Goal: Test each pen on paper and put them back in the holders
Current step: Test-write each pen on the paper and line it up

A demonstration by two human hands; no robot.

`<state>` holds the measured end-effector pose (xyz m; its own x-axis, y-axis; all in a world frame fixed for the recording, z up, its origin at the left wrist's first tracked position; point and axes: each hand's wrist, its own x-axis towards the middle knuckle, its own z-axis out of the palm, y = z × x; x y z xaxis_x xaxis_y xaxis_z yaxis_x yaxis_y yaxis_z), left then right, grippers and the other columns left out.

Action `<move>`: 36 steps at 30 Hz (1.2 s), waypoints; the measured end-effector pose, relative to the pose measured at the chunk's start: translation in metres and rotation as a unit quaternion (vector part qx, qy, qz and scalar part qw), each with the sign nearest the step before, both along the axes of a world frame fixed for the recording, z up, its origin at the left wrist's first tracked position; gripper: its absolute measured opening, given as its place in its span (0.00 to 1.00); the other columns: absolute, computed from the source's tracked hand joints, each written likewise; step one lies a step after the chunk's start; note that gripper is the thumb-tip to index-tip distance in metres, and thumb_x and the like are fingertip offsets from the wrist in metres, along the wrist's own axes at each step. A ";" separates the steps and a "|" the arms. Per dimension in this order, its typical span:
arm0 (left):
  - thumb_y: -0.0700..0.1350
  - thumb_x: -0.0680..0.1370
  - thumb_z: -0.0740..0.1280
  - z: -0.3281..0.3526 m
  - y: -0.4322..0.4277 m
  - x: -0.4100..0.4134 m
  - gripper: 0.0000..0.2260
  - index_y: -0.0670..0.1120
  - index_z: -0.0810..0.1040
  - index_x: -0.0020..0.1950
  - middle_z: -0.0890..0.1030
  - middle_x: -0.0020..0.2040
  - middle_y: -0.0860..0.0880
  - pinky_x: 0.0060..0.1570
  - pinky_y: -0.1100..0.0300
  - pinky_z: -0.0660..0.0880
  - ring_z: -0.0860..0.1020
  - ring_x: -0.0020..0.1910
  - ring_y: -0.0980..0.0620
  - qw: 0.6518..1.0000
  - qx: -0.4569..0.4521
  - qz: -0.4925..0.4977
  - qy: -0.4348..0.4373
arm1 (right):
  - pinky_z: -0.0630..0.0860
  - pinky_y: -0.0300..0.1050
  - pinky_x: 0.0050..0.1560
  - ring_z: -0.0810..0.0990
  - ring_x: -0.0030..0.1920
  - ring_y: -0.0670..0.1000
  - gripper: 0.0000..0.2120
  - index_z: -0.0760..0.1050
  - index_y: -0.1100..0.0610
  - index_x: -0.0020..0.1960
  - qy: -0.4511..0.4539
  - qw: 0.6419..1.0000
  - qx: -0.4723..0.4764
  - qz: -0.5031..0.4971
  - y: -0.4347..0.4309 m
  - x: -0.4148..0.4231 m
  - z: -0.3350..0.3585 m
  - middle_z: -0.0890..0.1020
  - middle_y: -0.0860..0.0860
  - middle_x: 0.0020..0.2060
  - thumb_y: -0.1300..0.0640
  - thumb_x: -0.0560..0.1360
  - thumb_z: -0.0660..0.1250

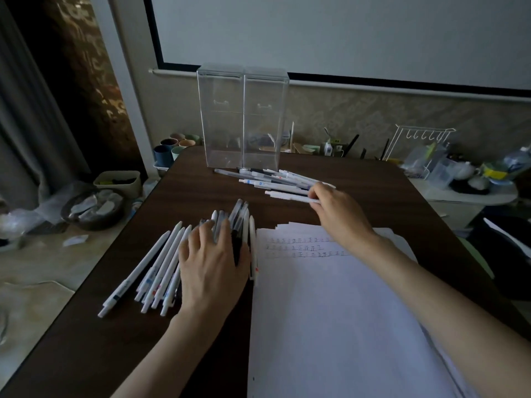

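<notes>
Two clear plastic pen holders [242, 116] stand side by side at the far edge of the dark wooden table [143, 340]. Several pens [275, 179] lie in a loose pile just in front of them. My right hand [336, 214] pinches a white pen [290, 196] at the near side of that pile. My left hand [212, 262] rests flat, fingers spread, on a second group of several white and dark pens [161, 271] laid side by side at the left. White paper [330, 326] with three rows of small written marks lies at the right.
Coloured cups [175, 145] stand beyond the table's far left corner. A white wire rack [416, 145] and cluttered containers stand at the back right. A basket of wrapped items [94, 208] sits on the floor to the left.
</notes>
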<state>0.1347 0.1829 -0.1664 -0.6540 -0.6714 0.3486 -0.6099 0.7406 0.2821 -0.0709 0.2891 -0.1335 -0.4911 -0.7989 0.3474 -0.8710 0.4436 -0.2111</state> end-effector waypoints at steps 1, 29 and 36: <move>0.50 0.75 0.65 0.001 0.002 -0.001 0.20 0.43 0.73 0.64 0.75 0.60 0.39 0.56 0.43 0.71 0.74 0.58 0.37 0.999 -0.013 -0.030 0.021 | 0.73 0.49 0.38 0.78 0.42 0.55 0.12 0.69 0.57 0.60 -0.010 1.000 0.023 0.019 0.016 0.003 0.002 0.77 0.52 0.51 0.66 0.78 0.60; 0.59 0.79 0.53 -0.008 0.085 -0.056 0.22 0.52 0.69 0.70 0.68 0.70 0.52 0.68 0.59 0.60 0.64 0.69 0.54 0.851 0.015 -0.520 -0.076 | 0.62 0.49 0.47 0.74 0.45 0.54 0.37 0.81 0.55 0.40 0.052 0.979 0.011 -0.196 0.113 0.000 -0.026 0.71 0.49 0.36 0.22 0.61 0.55; 0.59 0.79 0.54 -0.008 0.086 -0.056 0.22 0.52 0.69 0.70 0.68 0.70 0.52 0.67 0.60 0.59 0.64 0.69 0.54 0.851 0.014 -0.519 -0.078 | 0.65 0.49 0.43 0.75 0.35 0.56 0.28 0.79 0.56 0.31 0.097 0.972 -0.036 -0.213 0.108 0.004 -0.031 0.74 0.51 0.31 0.33 0.64 0.56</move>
<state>0.0787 0.2688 -0.1741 -0.9369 0.2888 0.1970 0.3365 0.8977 0.2843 -0.0664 0.3967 -0.1645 -0.6916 -0.5078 0.5137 -0.6381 0.7627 -0.1051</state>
